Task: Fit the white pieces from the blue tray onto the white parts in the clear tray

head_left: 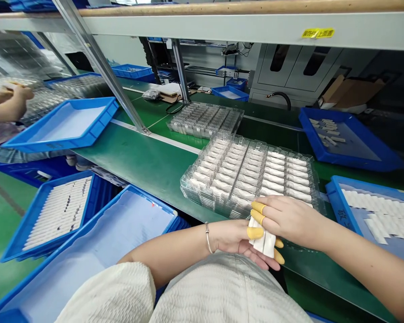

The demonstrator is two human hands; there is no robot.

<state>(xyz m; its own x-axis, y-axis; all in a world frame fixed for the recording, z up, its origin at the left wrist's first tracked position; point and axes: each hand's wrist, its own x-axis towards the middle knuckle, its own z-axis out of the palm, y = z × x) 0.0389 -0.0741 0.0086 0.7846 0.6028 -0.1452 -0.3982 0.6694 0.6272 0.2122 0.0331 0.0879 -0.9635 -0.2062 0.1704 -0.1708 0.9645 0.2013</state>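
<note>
A few slim white pieces (268, 246) lie side by side across the fingers of my left hand (234, 237), which is turned palm up with its thumb over them. From above, my right hand (291, 220) grips the same pieces, its fingers wrapped over their upper ends. Both hands wear yellow finger cots. Just beyond the hands stands a stack of clear plastic blister trays (205, 197); the top one holds rows of similar white pieces (274, 177). What exactly the pieces are cannot be made out.
A blue tray (336, 188) with white pieces sits at right; another blue tray (353, 157) lies behind it. More clear trays (205, 119) stand farther back on the green bench (148, 157). Blue trays (131, 197) flank my left. A metal post (104, 67) rises left, near a co-worker's hands (18, 98).
</note>
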